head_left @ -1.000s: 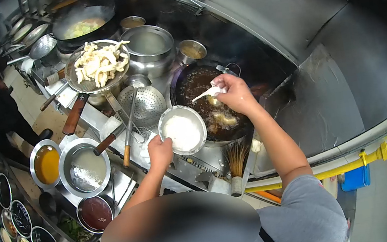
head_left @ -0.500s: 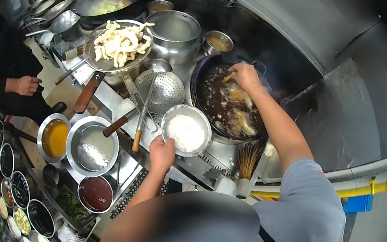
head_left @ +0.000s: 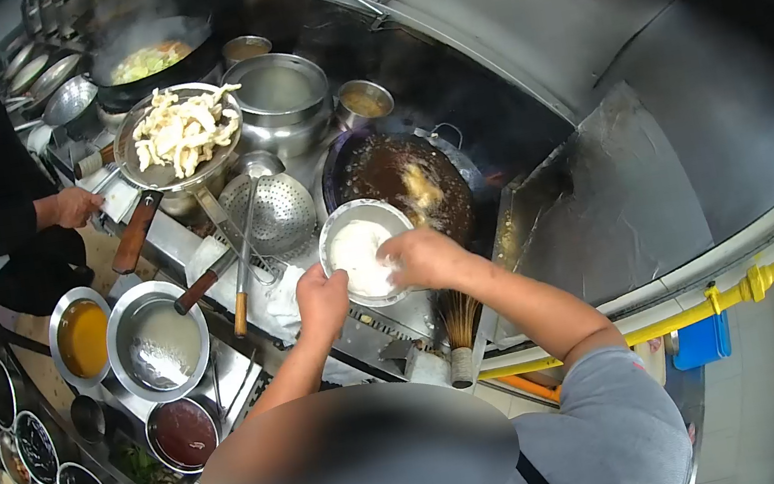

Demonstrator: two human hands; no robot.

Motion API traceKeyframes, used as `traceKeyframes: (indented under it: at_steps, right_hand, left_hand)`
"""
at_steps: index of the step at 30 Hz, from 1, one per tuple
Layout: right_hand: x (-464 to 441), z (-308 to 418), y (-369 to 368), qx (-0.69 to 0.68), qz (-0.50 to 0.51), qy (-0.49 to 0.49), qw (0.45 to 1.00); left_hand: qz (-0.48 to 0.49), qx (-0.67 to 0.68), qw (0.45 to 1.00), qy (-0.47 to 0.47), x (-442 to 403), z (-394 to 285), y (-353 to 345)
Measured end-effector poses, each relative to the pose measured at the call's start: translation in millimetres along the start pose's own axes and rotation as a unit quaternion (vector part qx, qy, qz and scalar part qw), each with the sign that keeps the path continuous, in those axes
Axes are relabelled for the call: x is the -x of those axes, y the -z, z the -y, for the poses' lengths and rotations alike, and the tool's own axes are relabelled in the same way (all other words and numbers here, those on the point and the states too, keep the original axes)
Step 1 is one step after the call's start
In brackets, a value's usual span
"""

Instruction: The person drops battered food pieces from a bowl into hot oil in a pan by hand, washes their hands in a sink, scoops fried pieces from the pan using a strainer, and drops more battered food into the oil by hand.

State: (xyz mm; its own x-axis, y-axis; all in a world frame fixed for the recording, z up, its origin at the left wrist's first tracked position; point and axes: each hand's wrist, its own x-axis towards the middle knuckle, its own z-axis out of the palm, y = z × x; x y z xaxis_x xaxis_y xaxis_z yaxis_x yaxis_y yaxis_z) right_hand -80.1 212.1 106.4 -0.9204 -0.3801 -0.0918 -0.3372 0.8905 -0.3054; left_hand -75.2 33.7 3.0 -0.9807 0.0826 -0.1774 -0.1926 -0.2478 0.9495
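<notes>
My left hand [head_left: 323, 300] grips the near-left rim of a metal bowl [head_left: 328, 228] holding a white, batter-like mixture [head_left: 358, 252]. Over the bowl's right side, my right hand [head_left: 427, 260] reaches in, its fingers drawn together at the white mixture; anything between them is hidden. Just beyond the bowl sits a wok [head_left: 339, 151] of dark, bubbling oil. Golden pieces [head_left: 421, 186] fry on its right side, partly blurred. Left of the bowl lies a perforated ladle [head_left: 274, 217].
A mesh strainer [head_left: 127, 167] heaped with pale strips rests on a pot. Left stand a basin [head_left: 122, 360] of cloudy liquid, a pot of orange liquid [head_left: 83, 336] and one of red sauce [head_left: 182, 434]. A bamboo brush [head_left: 461, 323] lies right. Another person's hand [head_left: 78, 206] is far left.
My right hand has moved from above the oil back to the bowl, and the yellowish piece it held is gone from it. My left hand still holds the bowl. The view has shifted.
</notes>
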Motion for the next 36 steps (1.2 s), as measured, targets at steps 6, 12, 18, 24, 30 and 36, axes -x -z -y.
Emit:
traceKeyframes:
  at_steps: [6, 12, 18, 24, 30, 36]
  right_hand:
    - [6.9, 4.1, 7.6, 0.036, 0.047, -0.007, 0.998]
    - [-0.1, -3.1, 14.4, 0.063, 0.056, -0.072, 0.994]
    - [5.4, -18.7, -3.8, 0.109, 0.001, -0.013, 0.994]
    - [12.1, -25.4, 42.6, -0.149, -0.033, -0.044, 0.987]
    - [2.7, -45.4, 58.0, -0.312, -0.099, -0.112, 0.938]
    - [-7.5, -62.4, 75.5, -0.201, -0.108, -0.151, 0.962]
  left_hand:
    - [0.025, 0.077, 0.996, 0.028, -2.4, 30.6, -10.5]
    - [0.026, 0.021, 0.999, -0.01, 3.9, 16.6, -14.7]
    - [0.028, 0.021, 0.999, -0.036, 2.2, 2.7, -19.2]
    - [0.009, 0.039, 0.999, -0.003, -10.4, 19.8, -12.0]
    - [-0.027, 0.039, 0.999, 0.017, -10.7, 35.6, -6.7]
    - [-0.047, 0.041, 0.998, 0.011, -7.2, 41.3, 13.9]
